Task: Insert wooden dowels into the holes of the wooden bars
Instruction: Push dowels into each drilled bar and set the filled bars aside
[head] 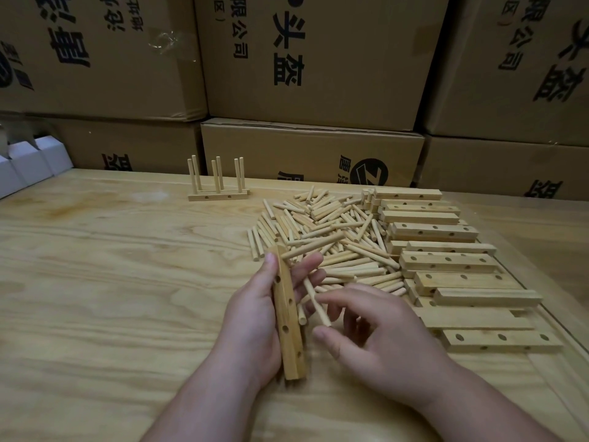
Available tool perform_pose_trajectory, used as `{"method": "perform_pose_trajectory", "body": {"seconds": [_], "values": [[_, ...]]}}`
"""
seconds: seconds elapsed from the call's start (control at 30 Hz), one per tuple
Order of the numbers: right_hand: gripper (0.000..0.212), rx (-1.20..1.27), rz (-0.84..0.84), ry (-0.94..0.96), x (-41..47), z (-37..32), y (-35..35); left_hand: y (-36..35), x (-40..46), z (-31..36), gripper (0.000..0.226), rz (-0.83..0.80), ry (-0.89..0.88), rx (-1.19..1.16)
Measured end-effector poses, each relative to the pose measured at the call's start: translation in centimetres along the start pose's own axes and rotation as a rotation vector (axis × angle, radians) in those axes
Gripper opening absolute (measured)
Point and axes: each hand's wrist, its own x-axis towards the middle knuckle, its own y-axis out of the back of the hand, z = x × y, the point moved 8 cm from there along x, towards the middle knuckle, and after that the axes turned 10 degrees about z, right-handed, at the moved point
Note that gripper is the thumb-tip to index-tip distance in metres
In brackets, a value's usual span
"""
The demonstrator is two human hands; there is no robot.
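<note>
We see stacked cardboard boxes (318, 59) with printed characters filling the background behind a wide plywood table (111, 266). At the far left edge sit a few white cartons (28, 161).

On the right of the table lies a stack of wooden bars (446, 260), each drilled with holes, running from far to near. Just left of it, touching its edge, spreads a loose pile of wooden dowels (331, 237). Well apart at the far side stands a finished piece (218, 183): bars with six dowels upright in them.

We find the left hand (255, 317) reaching in from below, palm turned inward, its grip clasped round a single wooden bar (288, 317). The bar stands tilted on its near end, which looks to rest on the table, with its holed face toward us; the thumb lies along its left side and the fingers curl behind. Those fingers also hold at least one spare dowel (301, 314) behind the bar.

The right hand (379, 342) sits just right of the bar, fingers loosely curled. Its grip is a light pinch: the index fingertip and thumb meet on a held dowel (315, 301), which slants up and away to the left hand's fingers, beside the bar and not in any hole.
</note>
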Motion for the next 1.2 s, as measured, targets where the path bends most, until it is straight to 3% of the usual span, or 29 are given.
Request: {"method": "perform_pose_trajectory", "body": {"seconds": [0.23,0.57,0.73,0.87,1.2], "values": [[0.019,0.1,0.478,-0.065,0.3,1.7,3.6,0.6,0.4,0.7,0.045,0.082,-0.07,-0.005],[0.018,0.112,0.267,0.036,0.4,0.1,1.7,0.9,1.3,0.3,0.064,0.046,-0.109,0.051],[0.027,0.112,0.24,0.086,0.6,-0.7,1.7,0.2,1.1,0.0,0.065,-0.012,-0.108,0.088],[0.012,0.078,0.219,0.058,0.6,-0.1,1.5,0.4,1.3,0.1,0.065,-0.005,-0.097,0.039],[0.011,-0.062,0.146,0.15,0.9,-1.7,1.8,0.5,0.8,0.8,0.057,0.021,-0.199,0.103]]}}
